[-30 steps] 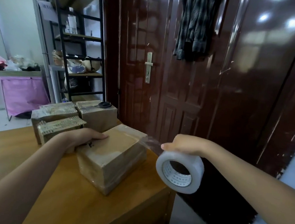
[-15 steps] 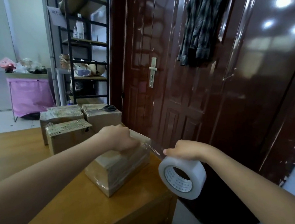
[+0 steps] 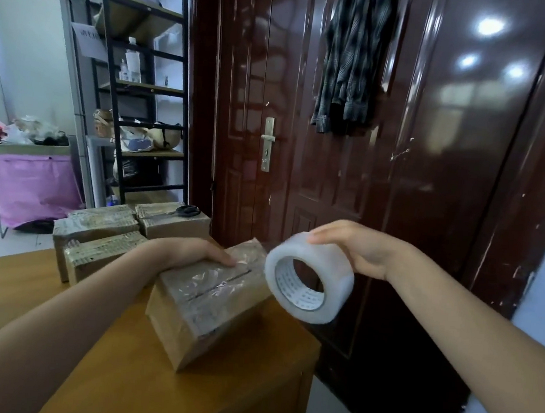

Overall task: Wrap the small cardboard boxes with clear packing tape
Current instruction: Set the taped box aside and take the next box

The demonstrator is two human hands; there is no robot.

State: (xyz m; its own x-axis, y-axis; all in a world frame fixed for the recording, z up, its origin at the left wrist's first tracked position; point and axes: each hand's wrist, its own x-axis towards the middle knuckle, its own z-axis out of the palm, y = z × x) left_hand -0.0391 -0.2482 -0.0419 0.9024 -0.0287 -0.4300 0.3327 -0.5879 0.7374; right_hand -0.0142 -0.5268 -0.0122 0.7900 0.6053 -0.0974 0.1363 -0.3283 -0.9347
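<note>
The cardboard box (image 3: 205, 302) you are wrapping sits at centre frame near the right-hand corner of the wooden table (image 3: 124, 374), its top now glossy with tape where a second ago a strip stretched loose off its far edge. Your left hand (image 3: 194, 253) has slid forward and lies flat, fingers extended, pressing that tape down. Your right hand (image 3: 356, 248) has closed around the tape roll (image 3: 307, 277) and brought it just beside the box, so this pass looks laid, with the stacked boxes (image 3: 103, 241) at left untouched.
</note>
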